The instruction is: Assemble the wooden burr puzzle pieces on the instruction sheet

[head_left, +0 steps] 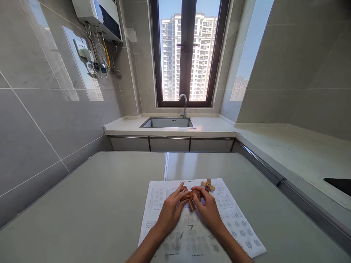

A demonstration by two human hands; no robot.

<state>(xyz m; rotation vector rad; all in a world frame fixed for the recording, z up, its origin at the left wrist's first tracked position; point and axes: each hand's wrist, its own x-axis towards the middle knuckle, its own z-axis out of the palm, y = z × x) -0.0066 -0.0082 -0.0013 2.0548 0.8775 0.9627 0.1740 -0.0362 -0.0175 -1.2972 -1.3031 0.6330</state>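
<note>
My left hand (pixel 170 210) and my right hand (pixel 207 208) meet over a printed instruction sheet (pixel 241 233) on a grey table. Together they grip a dark wooden puzzle piece (pixel 190 198) made of crossed sticks, fingers pinching it from both sides. A second, lighter wooden cross puzzle (pixel 208 185) lies on the sheet just beyond my right hand, untouched.
The grey table (pixel 104 204) has a seam down its middle. Behind it runs a white counter (pixel 214 126) with a steel sink (pixel 167 122) and tap (pixel 183 104) under a window. The counter continues along the right wall, with a dark hob corner (pixel 338 184).
</note>
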